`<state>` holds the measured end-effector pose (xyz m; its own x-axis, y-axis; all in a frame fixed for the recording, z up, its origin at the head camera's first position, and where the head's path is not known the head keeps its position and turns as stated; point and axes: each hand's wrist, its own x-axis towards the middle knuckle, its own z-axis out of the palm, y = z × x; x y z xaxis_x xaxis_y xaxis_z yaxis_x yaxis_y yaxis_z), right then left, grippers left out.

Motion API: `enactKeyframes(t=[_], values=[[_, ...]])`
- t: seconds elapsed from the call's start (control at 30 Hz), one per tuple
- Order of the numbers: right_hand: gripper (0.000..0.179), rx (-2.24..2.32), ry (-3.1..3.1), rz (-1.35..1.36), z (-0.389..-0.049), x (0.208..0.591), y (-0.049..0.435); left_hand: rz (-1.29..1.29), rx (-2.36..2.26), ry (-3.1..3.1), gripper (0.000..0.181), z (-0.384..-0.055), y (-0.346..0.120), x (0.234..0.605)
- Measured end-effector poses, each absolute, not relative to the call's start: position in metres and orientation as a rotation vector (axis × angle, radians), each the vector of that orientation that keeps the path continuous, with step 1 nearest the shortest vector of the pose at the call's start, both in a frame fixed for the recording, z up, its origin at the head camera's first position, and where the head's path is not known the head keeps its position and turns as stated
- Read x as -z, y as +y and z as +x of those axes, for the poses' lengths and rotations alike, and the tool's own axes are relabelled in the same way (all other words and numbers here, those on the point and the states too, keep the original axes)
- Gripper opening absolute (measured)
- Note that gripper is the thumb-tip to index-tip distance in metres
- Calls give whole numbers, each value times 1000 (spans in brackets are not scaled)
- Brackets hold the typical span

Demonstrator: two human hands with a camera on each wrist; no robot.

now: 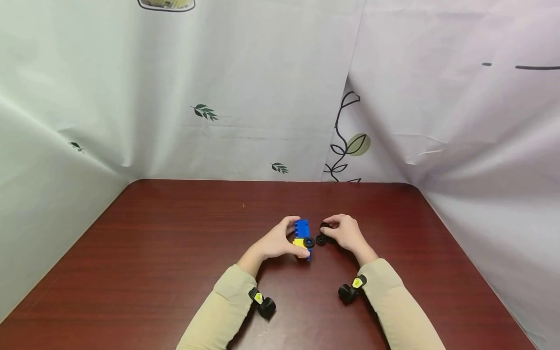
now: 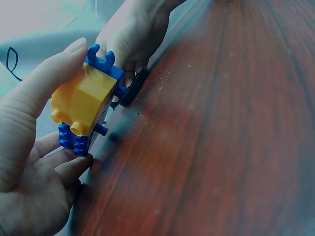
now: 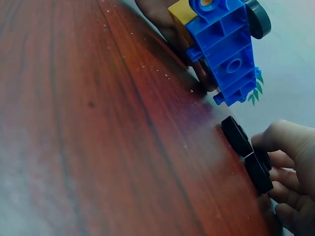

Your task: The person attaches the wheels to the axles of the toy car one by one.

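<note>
Though perhaps narrow, gap beside toy (image 1: 302,228)

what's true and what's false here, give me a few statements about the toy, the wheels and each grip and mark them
1. The left grip holds the toy. True.
2. The toy is red and green. False: it is blue and yellow.
3. A fitted wheel is on the toy. True.
4. The fitted wheel is white. False: it is black.
5. The right grip is at the loose wheels. True.
6. The right grip touches the left grip. False: there is a gap between them.
</note>
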<state>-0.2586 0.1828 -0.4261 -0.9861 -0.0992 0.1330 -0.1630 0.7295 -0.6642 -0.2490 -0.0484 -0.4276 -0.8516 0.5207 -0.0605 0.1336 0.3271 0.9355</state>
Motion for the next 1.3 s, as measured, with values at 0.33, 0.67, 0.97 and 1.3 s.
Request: enactKeyframes(t=[0.33,0.67,0.97,1.3], values=[[33,-1151,-2748,281,-257,426,185,585,-1529,2266,95,-248,-48,426],[33,-1251,-2668,308,-258,421,183,627,-1491,2330,100,-250,-46,422],[30,-1328,-2622,286,-257,420,181,642,-1473,2366,102,-250,-45,420],[32,-1465,-2525,310,-254,415,177,662,-1477,2370,102,-247,-44,418]])
